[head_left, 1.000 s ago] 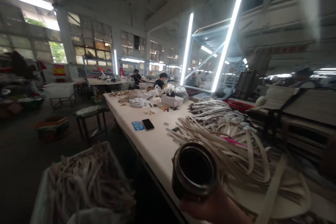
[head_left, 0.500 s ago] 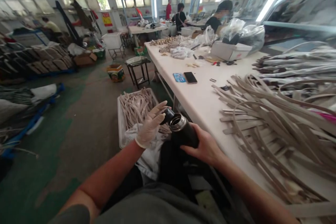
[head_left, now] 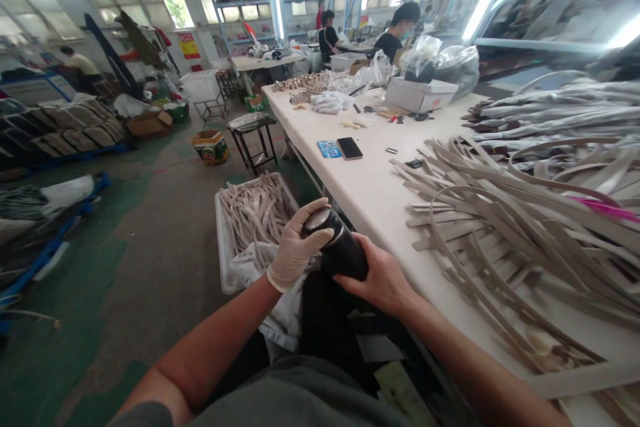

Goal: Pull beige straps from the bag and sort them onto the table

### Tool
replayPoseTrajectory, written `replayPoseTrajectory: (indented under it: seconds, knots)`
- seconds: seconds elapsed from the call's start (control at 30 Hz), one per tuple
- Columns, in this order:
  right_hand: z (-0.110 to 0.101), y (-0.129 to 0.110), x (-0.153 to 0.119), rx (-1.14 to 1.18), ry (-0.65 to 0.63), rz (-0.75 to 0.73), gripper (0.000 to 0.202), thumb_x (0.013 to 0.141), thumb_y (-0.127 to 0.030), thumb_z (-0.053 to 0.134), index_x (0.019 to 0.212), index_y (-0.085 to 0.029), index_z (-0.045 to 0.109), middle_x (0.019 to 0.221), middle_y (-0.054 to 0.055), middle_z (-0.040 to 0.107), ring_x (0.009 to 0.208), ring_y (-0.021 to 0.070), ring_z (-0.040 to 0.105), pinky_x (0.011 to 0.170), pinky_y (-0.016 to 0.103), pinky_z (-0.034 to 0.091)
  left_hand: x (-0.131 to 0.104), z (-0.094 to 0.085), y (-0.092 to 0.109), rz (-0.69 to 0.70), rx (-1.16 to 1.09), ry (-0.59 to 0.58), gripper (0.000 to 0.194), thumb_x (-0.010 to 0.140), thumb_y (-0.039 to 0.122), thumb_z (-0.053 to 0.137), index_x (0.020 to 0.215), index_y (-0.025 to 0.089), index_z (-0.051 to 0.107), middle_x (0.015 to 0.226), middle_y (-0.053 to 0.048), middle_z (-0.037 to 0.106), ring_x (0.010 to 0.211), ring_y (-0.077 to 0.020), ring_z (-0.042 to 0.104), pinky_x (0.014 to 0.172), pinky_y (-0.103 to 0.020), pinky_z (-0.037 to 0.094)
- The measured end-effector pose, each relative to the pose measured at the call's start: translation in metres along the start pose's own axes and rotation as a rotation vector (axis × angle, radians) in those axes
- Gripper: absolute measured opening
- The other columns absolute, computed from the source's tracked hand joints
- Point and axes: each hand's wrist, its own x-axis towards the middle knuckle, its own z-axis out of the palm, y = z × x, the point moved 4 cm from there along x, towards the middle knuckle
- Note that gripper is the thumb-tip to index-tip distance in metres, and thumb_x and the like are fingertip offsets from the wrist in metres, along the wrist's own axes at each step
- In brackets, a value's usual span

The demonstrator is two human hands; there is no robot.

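A black vacuum flask (head_left: pixel 346 255) tilts toward the upper left above my lap, beside the table edge. My bare right hand (head_left: pixel 377 275) is wrapped around its body. In a pale glove, my left hand (head_left: pixel 299 243) grips the flask's lid (head_left: pixel 319 218), thumb on the near side and fingers on the far side. The lid sits over the flask's mouth, which it hides. Whether the thread is engaged, I cannot tell.
On the white table (head_left: pixel 345 177) lie a phone (head_left: pixel 349 148), a blue card (head_left: pixel 329 149) and a large heap of beige straps (head_left: pixel 480 233). A white crate (head_left: pixel 223 250) of strips stands left of my knees. Several people sit farther back.
The lid has moved from beside the open mouth onto the top of the flask, carried by my left hand. My right hand still holds the flask. The view has shifted slightly.
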Motion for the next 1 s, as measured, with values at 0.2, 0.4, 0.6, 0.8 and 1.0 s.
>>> replayPoseTrajectory:
  seconds: [0.2, 0.4, 0.6, 0.8, 1.0]
  knots:
    - [-0.010, -0.023, -0.013, 0.657, -0.331, -0.040, 0.067, 0.067, -0.049, 0.075, 0.123, -0.017, 0.059, 0.106, 0.005, 0.069, 0.098, 0.0254, 0.064, 0.085, 0.036, 0.053, 0.002, 0.012, 0.023, -0.068, -0.202, -0.372, 0.069, 0.063, 0.052, 0.088, 0.123, 0.024, 0.070, 0.113, -0.010, 0.070, 0.101, -0.0259, 0.065, 0.086, -0.032, 0.055]
    - [-0.026, -0.048, -0.011, 0.837, -0.409, -0.094, 0.082, 0.060, -0.057, 0.080, 0.129, -0.018, 0.058, 0.109, 0.004, 0.069, 0.103, 0.0262, 0.063, 0.088, 0.035, 0.052, 0.008, 0.026, 0.058, 0.009, -0.267, -0.494, 0.079, 0.065, 0.060, 0.083, 0.134, 0.027, 0.064, 0.120, -0.012, 0.068, 0.108, -0.0329, 0.064, 0.087, -0.039, 0.056]
    - [-0.052, -0.028, 0.020, 0.007, 0.253, -0.065, 0.068, 0.065, -0.036, 0.077, 0.128, -0.018, 0.055, 0.111, 0.011, 0.068, 0.098, 0.0292, 0.065, 0.088, 0.043, 0.051, 0.034, 0.041, 0.054, 0.086, -0.098, -0.161, 0.073, 0.073, 0.045, 0.082, 0.139, 0.024, 0.057, 0.123, -0.010, 0.068, 0.109, -0.0260, 0.063, 0.098, -0.033, 0.049]
    - [-0.050, -0.021, 0.033, 0.312, -0.023, -0.103, 0.070, 0.063, -0.046, 0.078, 0.123, -0.017, 0.056, 0.103, 0.007, 0.068, 0.090, 0.0249, 0.063, 0.082, 0.038, 0.051, 0.045, 0.053, 0.049, 0.047, -0.149, -0.207, 0.064, 0.075, 0.046, 0.079, 0.130, 0.017, 0.063, 0.105, -0.010, 0.072, 0.079, -0.0179, 0.064, 0.072, -0.025, 0.052]
    - [-0.051, -0.021, 0.033, 0.904, -0.464, -0.165, 0.076, 0.062, -0.055, 0.081, 0.124, -0.017, 0.057, 0.109, 0.006, 0.064, 0.087, 0.0199, 0.060, 0.076, 0.031, 0.050, 0.060, 0.072, 0.056, 0.025, -0.327, -0.684, 0.082, 0.072, 0.058, 0.075, 0.142, 0.019, 0.055, 0.102, -0.012, 0.071, 0.103, -0.0314, 0.065, 0.085, -0.037, 0.054]
